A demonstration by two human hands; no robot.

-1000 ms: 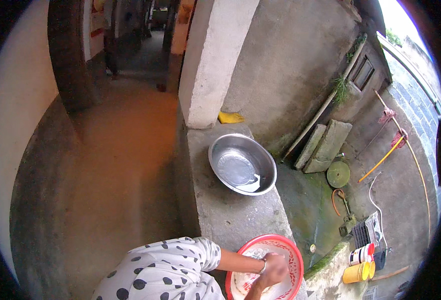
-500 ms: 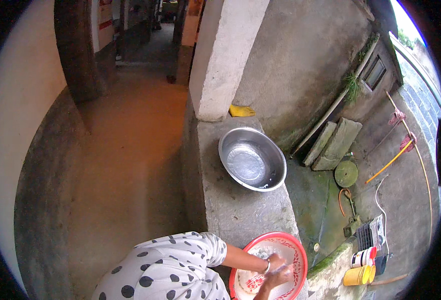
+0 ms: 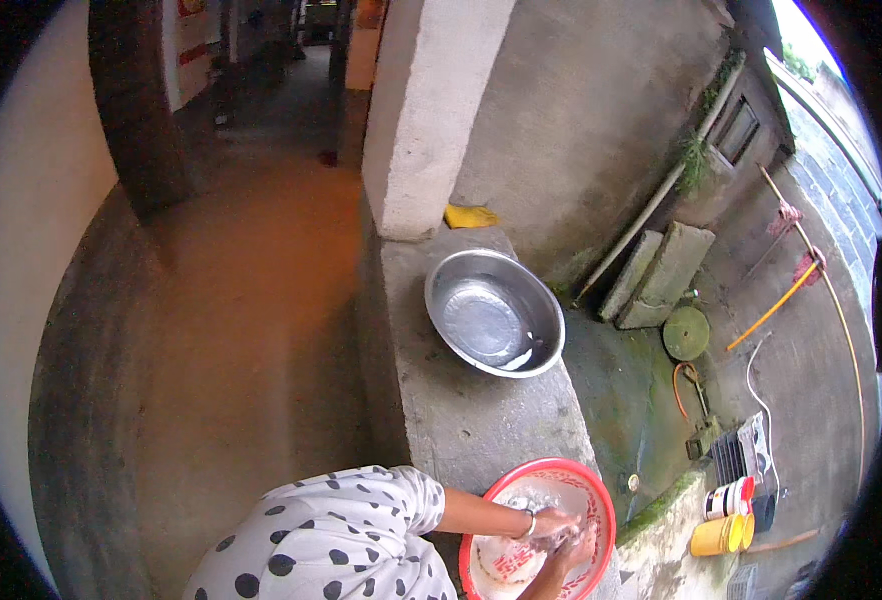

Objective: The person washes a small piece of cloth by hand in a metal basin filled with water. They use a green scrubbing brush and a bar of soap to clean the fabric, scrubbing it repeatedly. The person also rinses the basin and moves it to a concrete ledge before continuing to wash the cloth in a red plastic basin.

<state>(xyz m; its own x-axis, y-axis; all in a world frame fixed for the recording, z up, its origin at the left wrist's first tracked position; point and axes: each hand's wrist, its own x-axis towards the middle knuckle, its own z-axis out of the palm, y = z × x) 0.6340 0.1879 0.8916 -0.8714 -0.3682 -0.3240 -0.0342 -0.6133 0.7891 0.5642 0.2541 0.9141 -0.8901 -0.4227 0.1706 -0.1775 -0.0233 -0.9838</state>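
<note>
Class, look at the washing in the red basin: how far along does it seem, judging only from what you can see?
Done: nothing visibly finished; the steel bowl on the concrete ledge holds only a little water. In hand: both hands, left hand and right hand, meet inside the red basin, rubbing something pale, unclear what. Left: cannot tell.

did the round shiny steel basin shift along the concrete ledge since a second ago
No. The steel basin sits equally near the white pillar on the concrete ledge; only the camera moved.

A concrete ledge (image 3: 461, 420) carries a steel bowl (image 3: 494, 312) and red basin (image 3: 601, 500).
</note>
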